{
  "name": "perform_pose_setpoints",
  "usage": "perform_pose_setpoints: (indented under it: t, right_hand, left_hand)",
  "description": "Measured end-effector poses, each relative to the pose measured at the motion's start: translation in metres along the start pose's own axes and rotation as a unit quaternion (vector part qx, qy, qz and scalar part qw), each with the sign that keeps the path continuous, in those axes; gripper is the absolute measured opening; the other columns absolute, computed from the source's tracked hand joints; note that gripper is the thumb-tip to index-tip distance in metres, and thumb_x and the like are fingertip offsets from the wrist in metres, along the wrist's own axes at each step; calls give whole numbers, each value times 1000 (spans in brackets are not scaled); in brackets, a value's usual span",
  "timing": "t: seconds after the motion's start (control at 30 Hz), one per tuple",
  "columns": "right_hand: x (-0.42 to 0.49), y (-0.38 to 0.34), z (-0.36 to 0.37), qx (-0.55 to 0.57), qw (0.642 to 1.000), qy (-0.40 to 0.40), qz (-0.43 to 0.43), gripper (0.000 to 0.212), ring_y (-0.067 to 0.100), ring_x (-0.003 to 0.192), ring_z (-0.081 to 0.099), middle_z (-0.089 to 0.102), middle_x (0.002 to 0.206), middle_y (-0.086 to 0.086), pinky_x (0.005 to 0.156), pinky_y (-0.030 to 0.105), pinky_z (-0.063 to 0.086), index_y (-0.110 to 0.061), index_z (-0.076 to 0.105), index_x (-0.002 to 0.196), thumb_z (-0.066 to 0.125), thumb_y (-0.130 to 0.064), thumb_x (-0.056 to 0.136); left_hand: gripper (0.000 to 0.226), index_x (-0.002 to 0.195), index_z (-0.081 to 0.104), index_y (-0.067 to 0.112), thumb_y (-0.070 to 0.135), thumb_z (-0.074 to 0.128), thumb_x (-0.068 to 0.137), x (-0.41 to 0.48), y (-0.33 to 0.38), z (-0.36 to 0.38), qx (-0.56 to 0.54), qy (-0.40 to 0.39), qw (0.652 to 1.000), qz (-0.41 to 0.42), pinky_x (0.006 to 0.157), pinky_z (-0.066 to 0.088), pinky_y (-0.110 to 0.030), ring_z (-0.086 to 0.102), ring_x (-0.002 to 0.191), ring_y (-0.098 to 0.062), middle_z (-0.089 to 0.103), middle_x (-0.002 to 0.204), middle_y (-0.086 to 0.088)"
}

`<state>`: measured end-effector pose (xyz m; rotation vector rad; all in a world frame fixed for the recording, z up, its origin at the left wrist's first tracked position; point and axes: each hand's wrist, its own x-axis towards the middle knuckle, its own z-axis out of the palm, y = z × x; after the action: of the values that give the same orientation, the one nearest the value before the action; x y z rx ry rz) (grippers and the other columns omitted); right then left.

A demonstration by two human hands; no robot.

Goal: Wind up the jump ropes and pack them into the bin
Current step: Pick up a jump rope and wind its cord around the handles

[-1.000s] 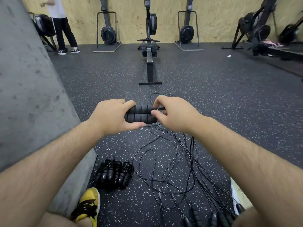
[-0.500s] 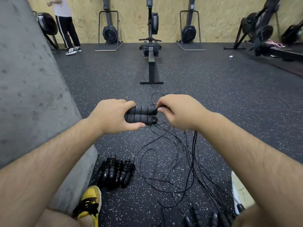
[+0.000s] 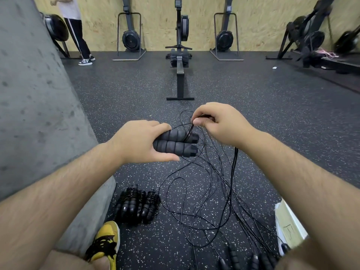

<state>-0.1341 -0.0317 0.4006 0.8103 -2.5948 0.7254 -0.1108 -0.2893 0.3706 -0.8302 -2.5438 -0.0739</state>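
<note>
Two black foam handles (image 3: 175, 143) are held side by side, lying level, in the left hand (image 3: 139, 143). Its fingers are curled over them from above and the thumb is set beneath. The cord (image 3: 189, 131) is pinched between the thumb and fingertips of the right hand (image 3: 222, 123), just above the handles' free ends, where dark strands are seen crossing the upper handle. Both hands are raised clear of the speckled rubber floor (image 3: 272, 117).

From the pinch, the cord is seen to drop into a tangle of loose cords (image 3: 206, 195) spread over the floor below the hands. A bundle of wound ropes (image 3: 138, 203) is noted on the floor beside the foot of the concrete pillar (image 3: 35, 94), near a yellow shoe (image 3: 106, 242). Further black handles (image 3: 233, 257) are recorded at the lower edge of the view.

A pale, box-like object (image 3: 288, 225) is largely hidden by the right forearm. Whether it is the bin cannot be told.

Farther back, a rowing machine (image 3: 180, 61) is set on the floor, and a standing person (image 3: 78, 32) is seen at the far left.
</note>
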Motion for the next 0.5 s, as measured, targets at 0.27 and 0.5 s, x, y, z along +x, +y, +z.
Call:
perform_pose_setpoints:
  t: [0.27,0.5]
  right_hand:
    - [-10,5,13,170,981,-47,85,21,-8,59,50,59,61,-27,64,13,38,-17,74,104,53,-18,103]
    - [-10,3,35,283,946,-65,144,30,2,73,58,67,75,-14,70,22,46,-11,65,93,47,13,93]
  left_hand:
    - [72,112,61,31,90,52,71,1,12,-5,-80,38,996,6,69,49,-29,61,80,-12,61,86,16]
    - [60,102,58,36,86,59,70,6,24,-7,-106,72,991,-46,72,48,-30,55,78,-9,58,82,15]
